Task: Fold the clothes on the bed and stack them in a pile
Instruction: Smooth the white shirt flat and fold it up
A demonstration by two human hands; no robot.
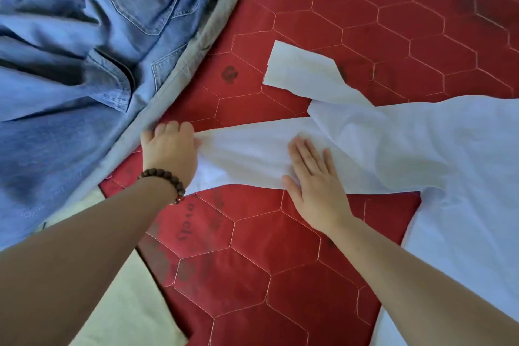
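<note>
A white shirt (421,143) lies spread on the red quilted bed cover (252,261), its body at the right and one long sleeve stretched left across the middle. My left hand (168,149), with a bead bracelet at the wrist, grips the cuff end of that sleeve with curled fingers. My right hand (314,180) lies flat, fingers straight, pressing on the middle of the same sleeve. The other sleeve (303,70) lies bent farther back. Crumpled blue jeans (84,45) fill the upper left.
A grey folded cloth (196,45) lies under the jeans along their right edge. A pale cream cloth (134,298) shows at the lower left under my left forearm. Bare red cover stretches at the top right and bottom middle.
</note>
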